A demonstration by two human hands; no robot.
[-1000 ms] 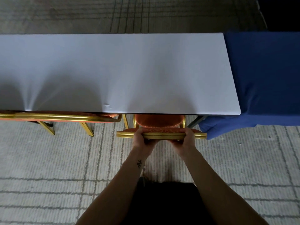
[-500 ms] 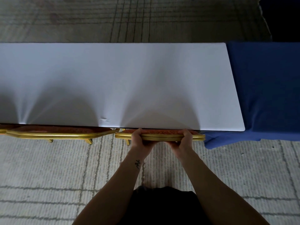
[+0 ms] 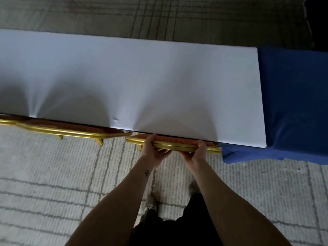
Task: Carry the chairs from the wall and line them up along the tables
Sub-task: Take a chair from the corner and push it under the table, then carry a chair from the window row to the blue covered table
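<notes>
The chair (image 3: 174, 146) sits right in front of the hands, close against the near edge of the white table (image 3: 142, 82). Its gold top rail runs left to right, along that edge. The left hand (image 3: 154, 150) and right hand (image 3: 198, 151) both grip the rail, equally near. 1 more chair (image 3: 71, 130) stands just beside it on the left.

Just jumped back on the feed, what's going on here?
A person holds the top rail of a gold-framed chair with red upholstery, left hand and right hand curled over it side by side. The chair stands tight against the near edge of the white table, only its backrest showing. A second matching chair is already lined up to its left, and a blue-draped table adjoins the white one's right end.
</notes>
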